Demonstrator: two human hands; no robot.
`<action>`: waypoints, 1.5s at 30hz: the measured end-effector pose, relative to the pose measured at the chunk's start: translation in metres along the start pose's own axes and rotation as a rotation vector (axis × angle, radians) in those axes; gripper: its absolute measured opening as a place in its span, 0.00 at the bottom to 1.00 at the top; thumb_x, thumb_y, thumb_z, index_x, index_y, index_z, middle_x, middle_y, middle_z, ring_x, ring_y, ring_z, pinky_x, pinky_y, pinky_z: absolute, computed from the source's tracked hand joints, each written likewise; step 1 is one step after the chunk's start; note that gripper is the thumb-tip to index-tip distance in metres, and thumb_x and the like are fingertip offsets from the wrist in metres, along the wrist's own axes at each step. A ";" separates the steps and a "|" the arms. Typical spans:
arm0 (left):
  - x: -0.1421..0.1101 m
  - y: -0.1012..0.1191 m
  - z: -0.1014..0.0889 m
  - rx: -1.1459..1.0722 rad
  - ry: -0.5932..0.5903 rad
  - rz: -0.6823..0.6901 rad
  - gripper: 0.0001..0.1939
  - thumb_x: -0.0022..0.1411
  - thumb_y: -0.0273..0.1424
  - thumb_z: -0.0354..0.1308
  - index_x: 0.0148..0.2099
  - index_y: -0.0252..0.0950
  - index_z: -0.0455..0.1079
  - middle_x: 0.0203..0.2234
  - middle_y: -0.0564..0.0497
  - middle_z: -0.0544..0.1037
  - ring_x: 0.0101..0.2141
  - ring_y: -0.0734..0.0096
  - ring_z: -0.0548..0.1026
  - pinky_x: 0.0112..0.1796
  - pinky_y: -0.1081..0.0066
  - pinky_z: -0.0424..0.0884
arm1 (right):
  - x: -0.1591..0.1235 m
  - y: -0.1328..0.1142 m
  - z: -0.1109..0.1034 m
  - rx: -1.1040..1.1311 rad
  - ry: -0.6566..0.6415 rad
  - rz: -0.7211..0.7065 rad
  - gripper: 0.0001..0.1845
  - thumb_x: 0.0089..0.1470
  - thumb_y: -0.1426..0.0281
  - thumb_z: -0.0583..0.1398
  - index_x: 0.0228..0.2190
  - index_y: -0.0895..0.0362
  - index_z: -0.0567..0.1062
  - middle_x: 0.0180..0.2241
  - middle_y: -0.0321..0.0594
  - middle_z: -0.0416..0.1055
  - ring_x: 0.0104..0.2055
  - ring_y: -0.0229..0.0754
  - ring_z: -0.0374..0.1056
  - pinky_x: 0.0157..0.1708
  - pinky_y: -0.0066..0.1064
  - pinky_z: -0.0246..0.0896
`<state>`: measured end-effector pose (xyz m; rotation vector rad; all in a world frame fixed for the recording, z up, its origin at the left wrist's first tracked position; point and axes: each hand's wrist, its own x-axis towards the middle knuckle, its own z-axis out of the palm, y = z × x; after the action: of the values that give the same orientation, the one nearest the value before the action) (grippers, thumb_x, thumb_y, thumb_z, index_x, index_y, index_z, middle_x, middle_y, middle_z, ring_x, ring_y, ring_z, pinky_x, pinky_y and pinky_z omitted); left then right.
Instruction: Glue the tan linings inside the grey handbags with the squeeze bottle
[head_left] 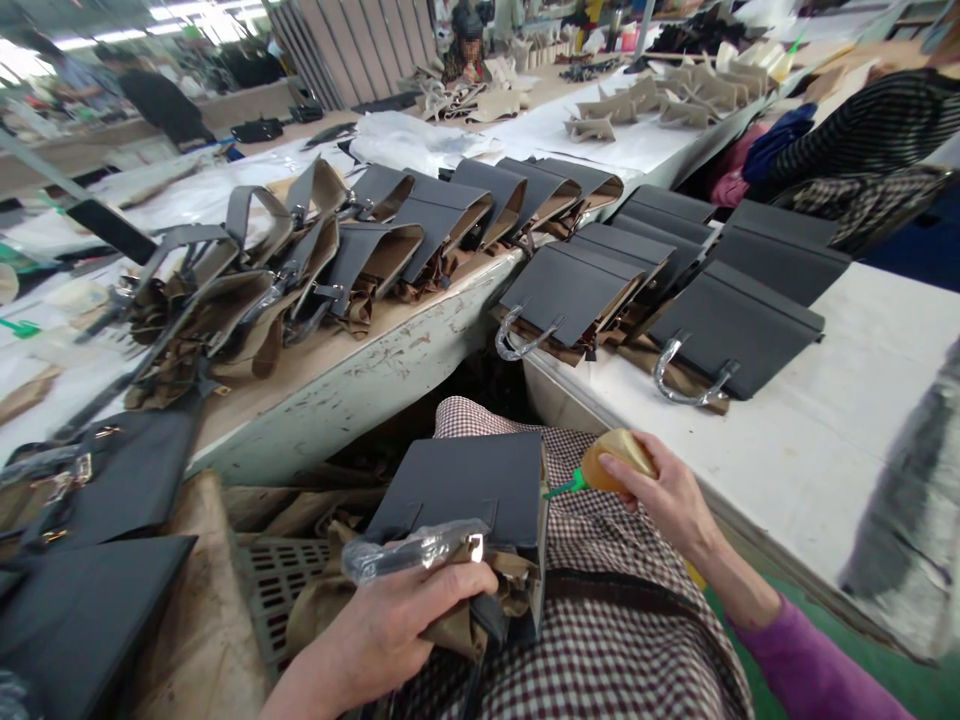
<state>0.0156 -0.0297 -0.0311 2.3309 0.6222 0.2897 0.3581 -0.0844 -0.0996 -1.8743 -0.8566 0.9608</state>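
On my lap rests a dark grey handbag (465,480) with a plastic-wrapped handle (412,550) and brown lining showing at its open end. My left hand (405,620) grips the bag near the handle, its thumb lying beside a shiny metal fitting. In my right hand (667,490) is a squeeze bottle (616,460) of amber liquid, tilted down to the left. Its green nozzle (566,485) points at the bag's right edge, and the tip is at or very near that edge.
Rows of unfinished bags (442,220) line the left table, and more bags (577,290) lie on the right table (885,400). A plastic crate (289,580) stands left of my lap. Other people sit farther back; a striped sleeve (862,140) shows at right.
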 end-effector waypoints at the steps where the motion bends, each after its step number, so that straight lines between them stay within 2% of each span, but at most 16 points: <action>1: 0.000 0.001 0.000 0.001 0.007 0.005 0.26 0.61 0.15 0.51 0.55 0.45 0.72 0.47 0.53 0.83 0.43 0.71 0.82 0.47 0.77 0.76 | 0.001 -0.001 0.000 0.024 -0.014 0.039 0.34 0.49 0.45 0.68 0.46 0.58 0.74 0.25 0.40 0.75 0.21 0.49 0.69 0.21 0.40 0.67; 3: 0.001 0.002 -0.001 0.005 0.012 0.011 0.26 0.61 0.15 0.51 0.54 0.45 0.72 0.47 0.53 0.83 0.43 0.71 0.82 0.47 0.78 0.76 | 0.002 -0.003 -0.001 0.055 -0.023 0.094 0.35 0.48 0.44 0.68 0.47 0.59 0.73 0.27 0.41 0.76 0.22 0.49 0.70 0.21 0.40 0.68; 6: 0.002 0.003 -0.002 0.021 -0.001 0.011 0.25 0.62 0.15 0.51 0.54 0.45 0.72 0.47 0.53 0.84 0.42 0.71 0.83 0.46 0.78 0.77 | 0.004 -0.002 -0.002 0.085 -0.015 0.102 0.35 0.49 0.45 0.68 0.47 0.59 0.73 0.30 0.42 0.77 0.22 0.47 0.69 0.22 0.40 0.69; 17: 0.001 -0.002 0.000 0.033 -0.050 0.001 0.28 0.61 0.14 0.50 0.57 0.45 0.71 0.48 0.52 0.84 0.45 0.68 0.83 0.48 0.74 0.78 | 0.003 -0.001 -0.007 0.177 -0.138 0.107 0.30 0.51 0.48 0.70 0.44 0.59 0.75 0.26 0.37 0.73 0.20 0.43 0.65 0.18 0.35 0.63; 21: 0.003 -0.002 0.000 0.034 -0.038 0.012 0.26 0.63 0.14 0.51 0.56 0.44 0.71 0.49 0.51 0.84 0.46 0.67 0.83 0.48 0.74 0.78 | 0.000 -0.004 -0.009 0.232 -0.181 0.115 0.29 0.51 0.49 0.71 0.44 0.58 0.77 0.25 0.35 0.72 0.20 0.42 0.63 0.17 0.32 0.60; 28: 0.007 0.000 -0.004 0.028 -0.043 0.016 0.24 0.64 0.15 0.52 0.55 0.44 0.72 0.48 0.53 0.83 0.46 0.70 0.82 0.48 0.75 0.77 | -0.013 -0.012 -0.011 0.300 -0.247 0.124 0.25 0.53 0.52 0.71 0.43 0.57 0.78 0.29 0.37 0.74 0.21 0.39 0.63 0.17 0.29 0.59; 34: 0.011 0.003 -0.007 0.033 -0.025 0.040 0.25 0.63 0.14 0.50 0.56 0.42 0.72 0.47 0.51 0.84 0.45 0.69 0.83 0.47 0.75 0.77 | -0.029 -0.013 -0.014 0.391 -0.283 0.154 0.23 0.53 0.54 0.72 0.45 0.55 0.79 0.34 0.40 0.76 0.27 0.42 0.66 0.16 0.27 0.60; 40: 0.011 0.002 -0.004 0.033 -0.032 0.038 0.25 0.64 0.14 0.51 0.56 0.43 0.71 0.47 0.52 0.84 0.44 0.70 0.83 0.45 0.77 0.76 | -0.047 -0.021 -0.010 0.457 -0.303 0.209 0.24 0.52 0.53 0.72 0.43 0.56 0.79 0.29 0.39 0.73 0.23 0.41 0.63 0.15 0.27 0.58; 45: 0.013 0.002 -0.005 0.004 -0.031 0.031 0.25 0.63 0.13 0.52 0.55 0.44 0.71 0.45 0.54 0.83 0.42 0.73 0.82 0.46 0.79 0.74 | -0.058 -0.030 -0.009 0.483 -0.329 0.232 0.24 0.53 0.53 0.71 0.42 0.57 0.78 0.30 0.40 0.73 0.24 0.41 0.64 0.15 0.26 0.59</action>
<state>0.0254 -0.0217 -0.0260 2.3461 0.5720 0.2661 0.3328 -0.1234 -0.0538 -1.4365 -0.5296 1.5014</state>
